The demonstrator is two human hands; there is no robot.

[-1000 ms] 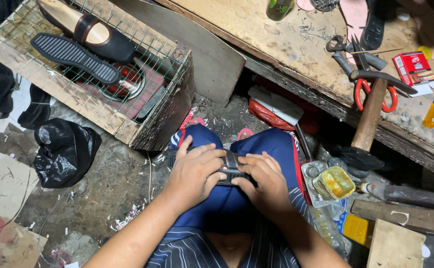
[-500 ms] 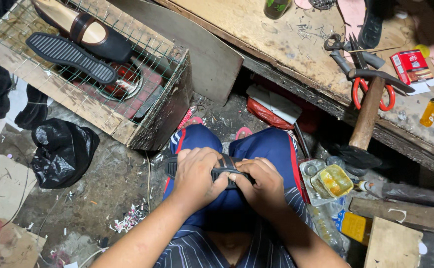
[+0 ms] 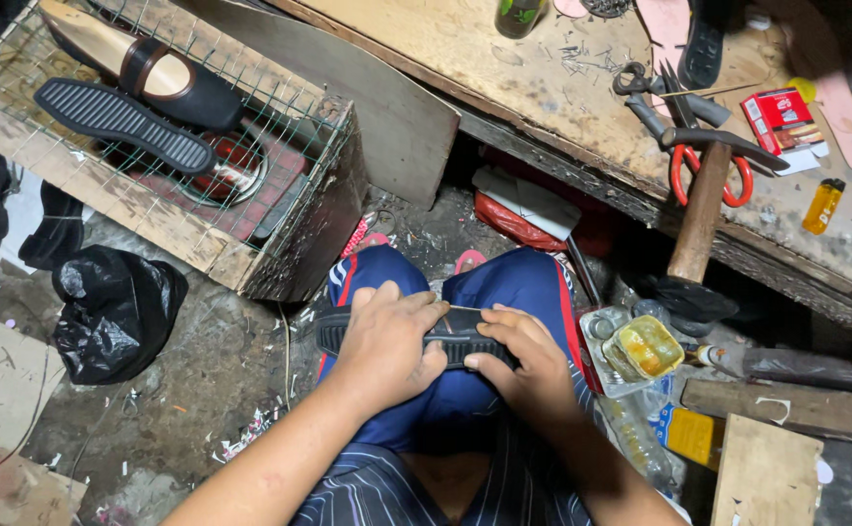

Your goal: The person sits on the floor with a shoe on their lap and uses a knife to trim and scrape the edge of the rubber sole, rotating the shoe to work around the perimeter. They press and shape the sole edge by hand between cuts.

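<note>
A black ribbed shoe sole lies across my lap on blue trousers. My left hand presses down on its left half, fingers curled over the top. My right hand grips its right end, thumb underneath. Both hands cover most of the sole; only the left tip and a middle strip show.
A wire-topped wooden crate at left holds a black sole and a tan and black shoe. The workbench at the back carries a hammer, red-handled scissors, pliers and a yellow lighter. An open glue tin sits by my right knee. A black bag lies on the floor.
The sole has come further out to the left from under my left hand, and both hands have shifted slightly along it. My view has moved a little closer.
</note>
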